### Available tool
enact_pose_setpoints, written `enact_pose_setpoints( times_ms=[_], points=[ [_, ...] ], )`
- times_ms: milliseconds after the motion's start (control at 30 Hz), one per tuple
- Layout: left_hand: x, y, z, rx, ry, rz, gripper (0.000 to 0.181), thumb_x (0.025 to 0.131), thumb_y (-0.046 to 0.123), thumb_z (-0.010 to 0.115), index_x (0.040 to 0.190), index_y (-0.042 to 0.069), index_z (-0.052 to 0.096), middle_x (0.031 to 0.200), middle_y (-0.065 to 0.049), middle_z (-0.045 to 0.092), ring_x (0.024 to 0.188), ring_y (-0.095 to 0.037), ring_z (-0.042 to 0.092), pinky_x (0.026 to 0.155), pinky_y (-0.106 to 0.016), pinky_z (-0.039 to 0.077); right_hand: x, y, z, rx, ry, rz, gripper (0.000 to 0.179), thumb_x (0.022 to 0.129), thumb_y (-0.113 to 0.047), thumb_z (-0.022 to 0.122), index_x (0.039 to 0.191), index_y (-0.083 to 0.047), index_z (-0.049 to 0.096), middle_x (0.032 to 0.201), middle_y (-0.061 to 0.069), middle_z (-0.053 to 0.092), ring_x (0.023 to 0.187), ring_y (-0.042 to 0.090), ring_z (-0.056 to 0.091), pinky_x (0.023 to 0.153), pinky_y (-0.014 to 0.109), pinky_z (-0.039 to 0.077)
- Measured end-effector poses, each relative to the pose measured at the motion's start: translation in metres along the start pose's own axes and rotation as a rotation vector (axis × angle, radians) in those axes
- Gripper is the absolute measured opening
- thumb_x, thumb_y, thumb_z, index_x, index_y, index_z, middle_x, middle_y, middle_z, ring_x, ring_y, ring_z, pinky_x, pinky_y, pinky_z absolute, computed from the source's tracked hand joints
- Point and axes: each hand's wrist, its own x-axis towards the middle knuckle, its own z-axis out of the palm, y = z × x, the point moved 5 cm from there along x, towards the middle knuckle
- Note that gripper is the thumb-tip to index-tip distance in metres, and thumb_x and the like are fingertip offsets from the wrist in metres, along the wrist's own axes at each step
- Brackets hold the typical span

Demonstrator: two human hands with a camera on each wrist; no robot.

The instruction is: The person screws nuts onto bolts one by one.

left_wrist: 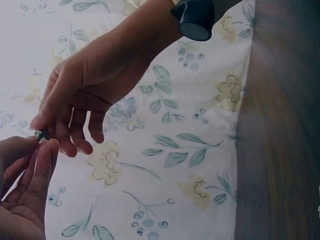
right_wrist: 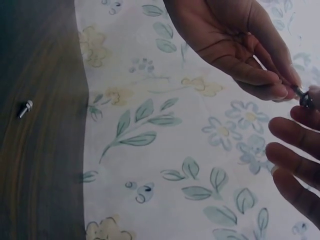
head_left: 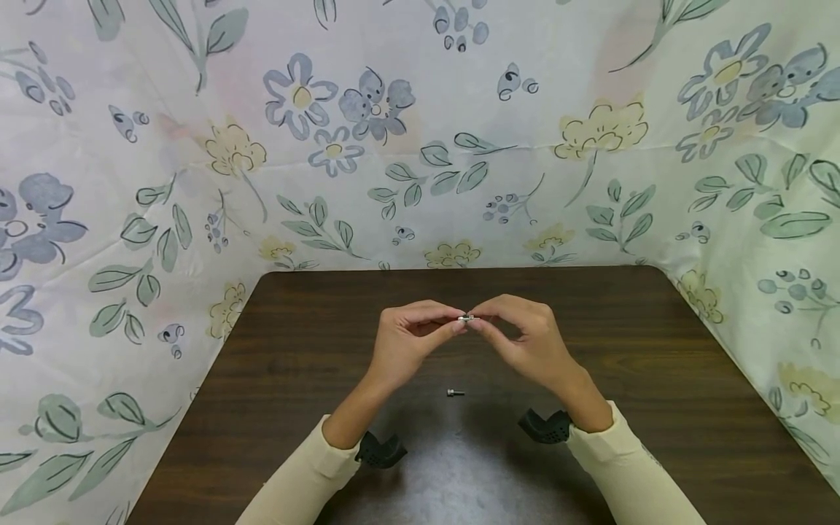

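Observation:
Out over the table, my left hand and right hand meet fingertip to fingertip. Between them is a small metal fastener, which each hand pinches with thumb and forefinger. The fastener shows silver and dark parts in the left wrist view. In the right wrist view a thin shank and a darker rounded end of the fastener show; fingertips hide the rest, so its exact kind is unclear. A small silver socket-head screw lies on its side on the table, nearer my body than the hands.
The dark brown wooden table reaches back to a floral cloth that hangs behind it and along both sides. A black wrist camera sits at the left cuff, and another black camera at the right.

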Motion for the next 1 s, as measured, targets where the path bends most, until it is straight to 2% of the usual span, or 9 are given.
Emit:
enact_pose_setpoints(
  times_ms=[100,233,433,667,867,1000],
  points=[
    [0.0003,0.0004,0.0,-0.003,0.0,-0.002,0.014,0.088,0.0,0.077,0.102,0.0,0.078,0.097,-0.012,0.076,0.081,-0.028,0.074,0.07,-0.041,0.063,-0.0012,0.0019,0.0001,-0.007,-0.014,0.029,0.012,0.098,-0.014,0.07,0.095,-0.006,0.077,0.093,0.002,0.075,0.084,0.017,0.071,0.08,0.023,0.057],
    [0.0002,0.0003,0.0,-0.032,0.002,-0.015,0.014,0.088,-0.002,0.076,0.103,-0.003,0.078,0.097,-0.014,0.075,0.082,-0.029,0.075,0.072,-0.044,0.063,-0.0039,0.0041,-0.0001,-0.017,-0.023,0.071,0.017,0.102,-0.019,0.066,0.099,-0.007,0.077,0.096,0.0,0.075,0.086,0.015,0.07,0.079,0.024,0.057],
    [0.0002,0.0,-0.0011,-0.038,0.019,-0.014,0.015,0.087,-0.003,0.077,0.102,-0.005,0.077,0.097,-0.015,0.075,0.084,-0.026,0.074,0.075,-0.04,0.063,-0.0019,-0.0007,-0.0014,-0.007,0.021,0.012,0.032,0.097,-0.03,0.072,0.107,0.001,0.073,0.096,0.007,0.075,0.078,0.016,0.068,0.072,0.021,0.056],
    [0.0004,-0.0004,0.0003,-0.024,0.004,-0.008,0.014,0.088,-0.002,0.076,0.102,-0.003,0.078,0.097,-0.013,0.075,0.083,-0.027,0.074,0.072,-0.04,0.063,-0.002,-0.0027,-0.0003,0.007,0.03,-0.017,0.022,0.097,-0.024,0.072,0.102,-0.003,0.075,0.093,0.006,0.075,0.076,0.014,0.067,0.072,0.019,0.055],
    [-0.0004,-0.0006,0.001,0.009,-0.002,-0.002,0.014,0.089,0.0,0.077,0.102,0.001,0.079,0.096,-0.01,0.076,0.081,-0.026,0.074,0.068,-0.037,0.063,-0.0024,-0.0005,0.0014,0.022,0.006,0.005,0.014,0.099,-0.019,0.07,0.095,-0.006,0.076,0.09,0.004,0.074,0.079,0.016,0.07,0.075,0.024,0.058],
    [-0.0014,-0.0016,0.0017,0.01,-0.001,-0.011,0.014,0.088,0.0,0.077,0.102,0.001,0.079,0.095,-0.01,0.076,0.08,-0.027,0.074,0.067,-0.041,0.063,-0.0037,0.001,0.0007,0.01,0.005,0.035,0.013,0.1,-0.014,0.067,0.094,-0.008,0.077,0.089,0.003,0.074,0.08,0.015,0.07,0.076,0.022,0.057]
  ],
)
